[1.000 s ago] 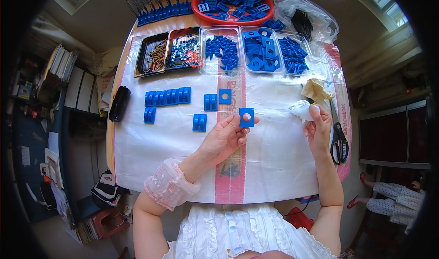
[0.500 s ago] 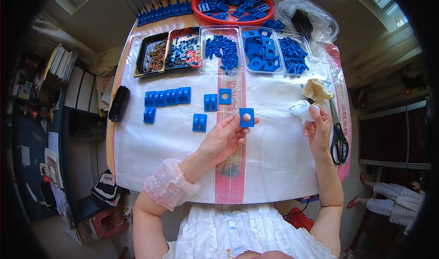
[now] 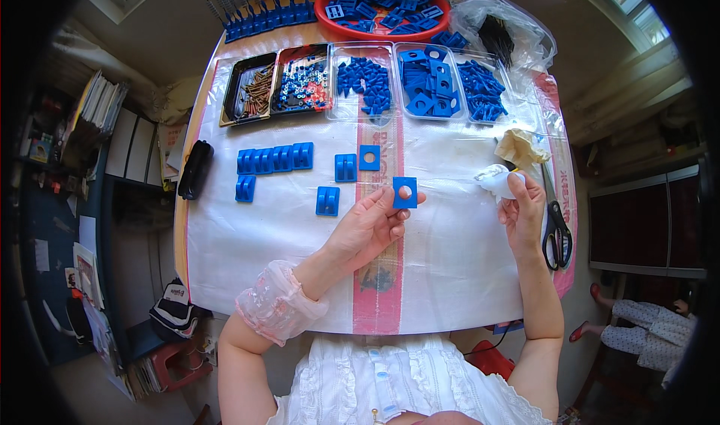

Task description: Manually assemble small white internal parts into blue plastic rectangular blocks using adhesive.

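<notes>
My left hand [image 3: 373,225] is closed on a flat blue square plate [image 3: 405,201] with a round hole, held up by its edge between thumb and fingers. Off to the right, my right hand [image 3: 523,206] pinches a smooth white bottle-like thing [image 3: 494,184]; its far end lies against crumpled white material, and its exact kind is unclear. Beyond my left hand lie a second holed blue plate [image 3: 369,157] and a ridged blue piece [image 3: 345,168]. Another ridged blue piece [image 3: 327,201] sits just left of my left fingers.
A row of ridged blue pieces [image 3: 274,158] lies at left, near a black case [image 3: 196,170]. Along the back stand trays of screws [image 3: 253,88], small blue cones [image 3: 365,80] and holed plates [image 3: 430,84], before a red basin [image 3: 322,14]. Black scissors [image 3: 556,237] lie at right.
</notes>
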`<act>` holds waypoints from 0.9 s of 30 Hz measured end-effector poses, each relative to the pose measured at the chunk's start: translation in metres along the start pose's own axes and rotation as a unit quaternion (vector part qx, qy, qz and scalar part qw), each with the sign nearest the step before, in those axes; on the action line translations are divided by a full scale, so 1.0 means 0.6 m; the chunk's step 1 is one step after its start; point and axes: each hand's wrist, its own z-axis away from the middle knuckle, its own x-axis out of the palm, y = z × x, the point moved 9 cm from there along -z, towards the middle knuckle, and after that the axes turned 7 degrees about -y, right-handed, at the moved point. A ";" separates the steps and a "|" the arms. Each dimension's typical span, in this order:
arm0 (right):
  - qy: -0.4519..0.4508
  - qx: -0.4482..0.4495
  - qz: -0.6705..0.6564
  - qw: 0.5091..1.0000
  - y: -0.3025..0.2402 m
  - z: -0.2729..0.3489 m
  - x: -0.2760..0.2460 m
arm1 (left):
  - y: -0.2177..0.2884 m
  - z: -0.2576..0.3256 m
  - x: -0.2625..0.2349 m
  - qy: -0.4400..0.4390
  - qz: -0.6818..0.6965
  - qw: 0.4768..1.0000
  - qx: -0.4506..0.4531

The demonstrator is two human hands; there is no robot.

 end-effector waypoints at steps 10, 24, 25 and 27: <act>0.013 0.001 0.005 1.000 0.002 0.001 -0.003 | -0.001 0.000 0.000 0.007 0.003 1.000 -0.003; 0.009 0.007 -0.031 0.999 -0.005 0.005 -0.001 | 0.009 -0.001 -0.006 -0.001 0.020 0.999 0.026; 0.009 0.007 -0.029 1.000 -0.007 0.006 0.000 | 0.009 -0.001 -0.006 0.000 0.025 0.999 0.028; -0.012 0.005 -0.027 1.000 -0.006 0.004 -0.002 | 0.009 0.000 -0.008 0.011 0.027 0.999 0.029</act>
